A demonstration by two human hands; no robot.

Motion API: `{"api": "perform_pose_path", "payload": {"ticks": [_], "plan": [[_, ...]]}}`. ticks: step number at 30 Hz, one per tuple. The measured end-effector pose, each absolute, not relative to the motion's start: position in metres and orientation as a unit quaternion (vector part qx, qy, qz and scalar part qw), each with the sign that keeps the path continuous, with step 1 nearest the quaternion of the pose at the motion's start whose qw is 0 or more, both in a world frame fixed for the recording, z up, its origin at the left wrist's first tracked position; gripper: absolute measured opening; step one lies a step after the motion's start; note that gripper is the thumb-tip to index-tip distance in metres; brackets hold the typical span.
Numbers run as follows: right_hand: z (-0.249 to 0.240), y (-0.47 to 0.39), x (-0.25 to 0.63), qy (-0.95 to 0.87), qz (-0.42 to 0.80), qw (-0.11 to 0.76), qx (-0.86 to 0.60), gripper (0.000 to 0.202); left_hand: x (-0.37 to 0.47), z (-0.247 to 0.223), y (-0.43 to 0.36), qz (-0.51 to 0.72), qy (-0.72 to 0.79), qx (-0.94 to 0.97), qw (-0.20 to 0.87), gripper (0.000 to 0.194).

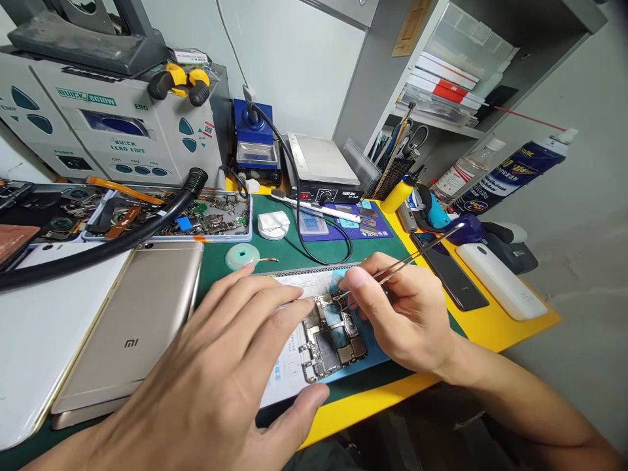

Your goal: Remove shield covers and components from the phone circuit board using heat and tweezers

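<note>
A phone circuit board, with dark chips and silvery shields, lies on a white-and-blue printed sheet in front of me. My right hand pinches a pair of metal tweezers, whose tips point down at the board's upper part. Whether the tips grip anything is too small to tell. My left hand reaches in from the left with fingers stretched and thumb apart. Its index fingertip is close to the board's upper left corner; I cannot tell if it touches. Nothing shows in that hand.
Left are a gold phone, a black hose and a tray of parts. Behind the sheet stand a solder wick spool, a white round container and a heating plate. A dark phone lies right.
</note>
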State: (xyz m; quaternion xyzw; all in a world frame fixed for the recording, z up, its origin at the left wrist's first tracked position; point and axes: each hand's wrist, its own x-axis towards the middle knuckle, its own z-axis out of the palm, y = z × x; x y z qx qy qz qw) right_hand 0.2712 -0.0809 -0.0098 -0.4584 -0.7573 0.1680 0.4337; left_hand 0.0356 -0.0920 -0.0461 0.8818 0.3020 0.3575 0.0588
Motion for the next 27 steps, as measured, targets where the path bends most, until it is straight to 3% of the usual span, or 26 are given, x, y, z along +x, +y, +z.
{"api": "perform_pose_path", "payload": {"ticks": [4, 10, 16, 22, 27], "plan": [[-0.012, -0.081, 0.274, -0.757, 0.182, 0.428, -0.458, 0.052, 0.040, -0.043, -0.093, 0.358, 0.313, 0.876, 0.080, 0.039], [-0.014, -0.084, 0.278, -0.757, 0.201, 0.440, -0.439, 0.043, 0.041, -0.041, -0.094, 0.368, 0.334, 0.860, 0.116, 0.050], [-0.022, -0.089, 0.285, -0.713, 0.217, 0.498, -0.444, 0.048, 0.035, -0.036, -0.096, 0.395, 0.337, 0.845, 0.130, 0.064], [-0.022, -0.089, 0.283, -0.703, 0.209, 0.501, -0.460, 0.047, 0.035, -0.032, -0.092, 0.363, 0.342, 0.856, 0.132, 0.064], [-0.019, -0.087, 0.281, -0.668, 0.216, 0.559, -0.441, 0.044, 0.033, -0.031, -0.089, 0.359, 0.333, 0.862, 0.130, 0.060]]}}
